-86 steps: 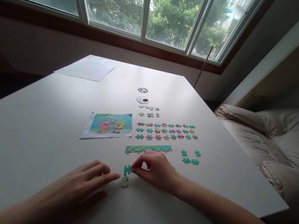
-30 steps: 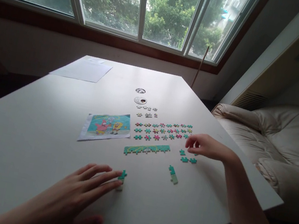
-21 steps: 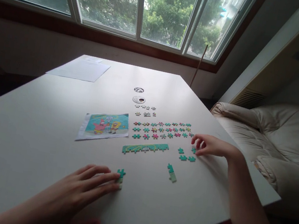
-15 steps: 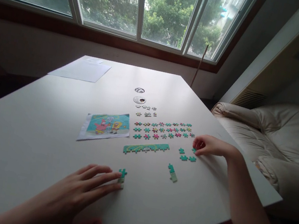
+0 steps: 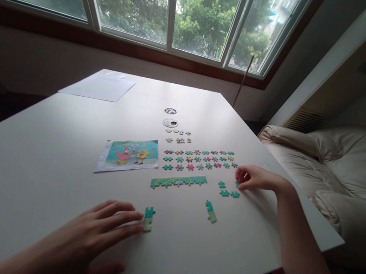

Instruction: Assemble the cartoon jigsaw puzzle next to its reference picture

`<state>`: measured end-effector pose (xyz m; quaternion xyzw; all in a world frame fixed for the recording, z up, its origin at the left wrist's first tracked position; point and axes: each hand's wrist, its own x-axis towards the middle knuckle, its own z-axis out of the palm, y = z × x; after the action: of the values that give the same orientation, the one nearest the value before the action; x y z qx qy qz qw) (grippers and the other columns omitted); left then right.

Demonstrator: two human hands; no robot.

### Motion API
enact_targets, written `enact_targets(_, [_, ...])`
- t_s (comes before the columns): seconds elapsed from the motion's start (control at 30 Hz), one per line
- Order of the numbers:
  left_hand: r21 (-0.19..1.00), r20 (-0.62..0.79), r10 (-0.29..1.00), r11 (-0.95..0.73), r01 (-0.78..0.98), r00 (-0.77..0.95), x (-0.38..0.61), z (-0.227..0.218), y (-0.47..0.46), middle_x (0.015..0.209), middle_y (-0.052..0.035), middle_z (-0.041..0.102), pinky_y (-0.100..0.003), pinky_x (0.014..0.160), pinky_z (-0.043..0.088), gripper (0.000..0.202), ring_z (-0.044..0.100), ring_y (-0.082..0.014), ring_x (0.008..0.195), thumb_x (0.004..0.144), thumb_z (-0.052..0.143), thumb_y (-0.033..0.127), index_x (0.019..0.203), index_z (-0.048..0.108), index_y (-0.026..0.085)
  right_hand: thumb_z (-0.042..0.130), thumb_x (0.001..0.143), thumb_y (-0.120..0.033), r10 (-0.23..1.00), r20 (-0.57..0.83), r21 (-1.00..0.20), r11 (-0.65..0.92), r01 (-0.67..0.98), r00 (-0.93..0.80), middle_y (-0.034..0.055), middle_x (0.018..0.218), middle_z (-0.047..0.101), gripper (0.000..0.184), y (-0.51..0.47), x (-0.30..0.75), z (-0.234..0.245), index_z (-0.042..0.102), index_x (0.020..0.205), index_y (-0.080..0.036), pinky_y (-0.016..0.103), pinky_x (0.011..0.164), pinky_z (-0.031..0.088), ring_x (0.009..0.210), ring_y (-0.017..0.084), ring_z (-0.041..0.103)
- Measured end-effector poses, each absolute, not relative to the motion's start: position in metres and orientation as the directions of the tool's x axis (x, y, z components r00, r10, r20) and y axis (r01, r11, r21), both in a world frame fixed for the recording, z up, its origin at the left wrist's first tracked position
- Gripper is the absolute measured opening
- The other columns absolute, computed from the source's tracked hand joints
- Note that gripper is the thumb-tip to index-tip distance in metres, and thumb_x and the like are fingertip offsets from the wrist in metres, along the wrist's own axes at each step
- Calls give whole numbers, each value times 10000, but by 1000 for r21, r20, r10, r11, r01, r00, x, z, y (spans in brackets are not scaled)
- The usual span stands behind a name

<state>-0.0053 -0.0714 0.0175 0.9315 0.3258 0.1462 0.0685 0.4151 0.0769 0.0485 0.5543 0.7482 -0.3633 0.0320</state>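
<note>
My left hand lies on the table with its fingers stretched out and slightly spread. Its fingertips are right beside a joined pair of puzzle pieces, teal above and pale green below. Over at the right, my right hand is curled, thumb and fingers pinched on a teal puzzle piece that they partly hide. Several loose teal pieces lie just left of it. Nearer to me is a second teal and pale green joined pair. A joined puzzle strip lies between the hands.
Left of the strip lies a printed cartoon picture. Rows of loose puzzle pieces are spread beyond the strip, with two round discs farther back. Papers rest at the white table's far left. A sofa stands at the right.
My left hand has drawn back slightly to the left, uncovering the joined pair its fingertips were on. My right hand has barely moved.
</note>
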Motion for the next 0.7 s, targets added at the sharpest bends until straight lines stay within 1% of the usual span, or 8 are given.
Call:
enact_targets(0.13, [232, 232, 653, -757, 611, 721, -4, 13, -74, 1200, -36, 623, -333, 928, 463, 455, 550, -229, 1106, 806, 597, 297, 1256, 531, 298, 661, 591, -240, 822, -426, -510, 128, 851, -379, 0, 715, 560, 211, 78, 416, 47, 529, 735, -164, 220, 582, 387, 674, 132, 495])
enact_targets(0.27, [201, 234, 622, -783, 589, 747, -5, 15, -72, 1207, -45, 621, -324, 914, 473, 455, 556, -229, 1102, 811, 602, 308, 1259, 528, 286, 650, 627, -274, 802, -426, -550, 138, 824, -418, -34, 622, 502, 191, 77, 415, 49, 508, 690, -163, 216, 524, 328, 586, 102, 435])
enact_targets(0.33, [177, 240, 595, -804, 568, 767, -6, 16, -69, 1203, -42, 625, -312, 894, 487, 441, 568, -221, 1086, 820, 599, 301, 1256, 529, 282, 669, 645, -308, 804, -385, -615, 143, 776, -453, -39, 615, 509, 215, 75, 412, 53, 543, 734, -157, 220, 531, 339, 577, 100, 445])
enact_targets(0.43, [178, 270, 576, -817, 548, 771, -5, 16, -64, 1169, -31, 640, -288, 875, 496, 379, 582, -200, 1057, 838, 593, 269, 1215, 552, 278, 689, 689, -354, 806, -289, -743, 153, 652, -517, -16, 669, 586, 295, 71, 401, 60, 612, 884, -147, 234, 577, 397, 620, 116, 520])
enact_targets(0.5, [217, 294, 598, -802, 557, 746, -4, 15, -60, 1132, -30, 649, -278, 876, 492, 320, 579, -187, 1045, 856, 571, 227, 1172, 572, 271, 702, 702, -370, 805, -230, -828, 134, 544, -548, 18, 743, 644, 320, 67, 389, 61, 637, 918, -143, 252, 622, 443, 676, 132, 577])
enact_targets(0.57, [288, 312, 629, -777, 560, 712, -1, 14, -57, 1079, -42, 654, -266, 853, 494, 263, 581, -175, 1009, 873, 534, 183, 1121, 591, 250, 729, 687, -367, 804, -182, -896, 101, 432, -565, 43, 798, 675, 309, 63, 374, 60, 654, 881, -139, 269, 662, 479, 724, 145, 615])
enact_targets(0.63, [382, 327, 674, -735, 560, 662, 3, 16, -55, 1014, -53, 655, -257, 812, 496, 215, 588, -166, 952, 884, 499, 157, 1055, 610, 226, 743, 680, -356, 800, -161, -933, 67, 354, -577, 42, 768, 682, 289, 59, 358, 56, 662, 850, -137, 261, 653, 492, 716, 140, 627])
enact_targets(0.7, [491, 329, 737, -668, 560, 591, 10, 21, -51, 941, -51, 657, -251, 772, 495, 176, 595, -159, 890, 892, 484, 167, 983, 627, 213, 739, 694, -347, 797, -157, -947, 47, 319, -583, 28, 713, 677, 264, 55, 344, 52, 674, 842, -138, 227, 599, 483, 668, 117, 619])
